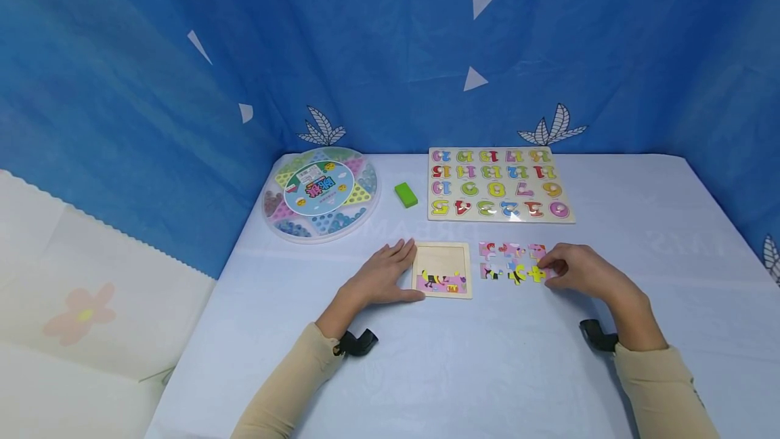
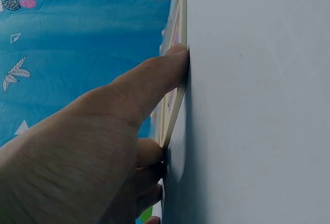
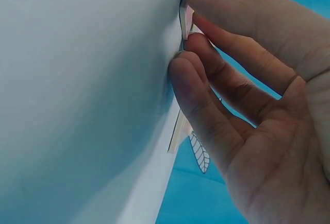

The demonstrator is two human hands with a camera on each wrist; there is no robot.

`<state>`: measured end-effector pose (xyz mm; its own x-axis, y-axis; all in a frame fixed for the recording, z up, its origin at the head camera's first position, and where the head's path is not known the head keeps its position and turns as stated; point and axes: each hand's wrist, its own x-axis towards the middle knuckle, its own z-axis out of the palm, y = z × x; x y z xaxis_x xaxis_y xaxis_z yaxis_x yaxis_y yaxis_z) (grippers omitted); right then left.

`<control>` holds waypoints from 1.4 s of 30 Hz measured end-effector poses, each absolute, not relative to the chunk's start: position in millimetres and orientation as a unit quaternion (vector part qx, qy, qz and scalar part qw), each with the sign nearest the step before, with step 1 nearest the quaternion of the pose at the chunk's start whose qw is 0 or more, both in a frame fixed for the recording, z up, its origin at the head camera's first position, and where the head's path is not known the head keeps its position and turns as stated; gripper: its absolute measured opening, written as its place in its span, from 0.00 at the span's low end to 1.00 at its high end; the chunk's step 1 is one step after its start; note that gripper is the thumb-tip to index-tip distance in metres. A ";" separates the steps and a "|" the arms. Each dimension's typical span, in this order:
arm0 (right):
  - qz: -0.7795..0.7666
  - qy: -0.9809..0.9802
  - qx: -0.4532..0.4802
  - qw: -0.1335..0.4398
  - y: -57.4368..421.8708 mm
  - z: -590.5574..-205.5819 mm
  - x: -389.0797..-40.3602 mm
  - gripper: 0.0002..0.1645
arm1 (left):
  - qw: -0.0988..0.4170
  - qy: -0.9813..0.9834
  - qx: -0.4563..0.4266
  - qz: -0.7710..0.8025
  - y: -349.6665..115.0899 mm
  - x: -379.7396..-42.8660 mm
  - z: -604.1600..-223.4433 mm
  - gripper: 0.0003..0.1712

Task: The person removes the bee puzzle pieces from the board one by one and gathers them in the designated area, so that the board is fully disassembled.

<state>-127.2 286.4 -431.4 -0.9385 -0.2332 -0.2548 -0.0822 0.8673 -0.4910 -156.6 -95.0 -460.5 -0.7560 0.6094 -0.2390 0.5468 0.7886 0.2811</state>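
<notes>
A square wooden puzzle tray (image 1: pixel 441 247) lies on the table with pink, yellow and black pieces (image 1: pixel 441 282) filling its near part. My left hand (image 1: pixel 385 276) rests along the tray's left side, fingertips at the far left corner and thumb against the near edge. In the left wrist view the thumb (image 2: pixel 154 77) touches the tray's pale edge. Loose jigsaw pieces (image 1: pixel 513 249) lie in two rows right of the tray. My right hand (image 1: pixel 581 273) pinches the rightmost piece of the near row (image 1: pixel 537 274) between thumb and fingers; the fingers partly hide it.
Behind the tray stands a small green block (image 1: pixel 405 195). A round Chinese checkers set (image 1: pixel 319 188) lies at the back left. At the back right is a wooden number board (image 1: pixel 500 185). A blue curtain (image 1: pixel 390 53) hangs along the table's far edge.
</notes>
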 end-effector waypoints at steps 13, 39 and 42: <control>-0.245 0.954 -0.067 0.157 286.4 -432.9 -127.4 0.22 | 0.162 0.932 0.308 0.096 -94.8 -156.4 -460.3 0.58; -0.260 0.952 -0.083 0.140 261.7 -425.0 -129.5 0.24 | 0.171 0.933 0.306 0.082 -94.9 -154.9 -460.9 0.56; -0.265 0.949 -0.091 0.142 252.8 -425.7 -132.0 0.24 | 0.171 0.933 0.305 0.084 -95.1 -154.9 -461.1 0.57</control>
<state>-132.0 252.8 -425.7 -0.9430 -0.2478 -0.2223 -0.0971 0.8434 -0.5285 -154.9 -95.1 -461.1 -0.7555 0.5980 -0.2676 0.5408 0.7998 0.2603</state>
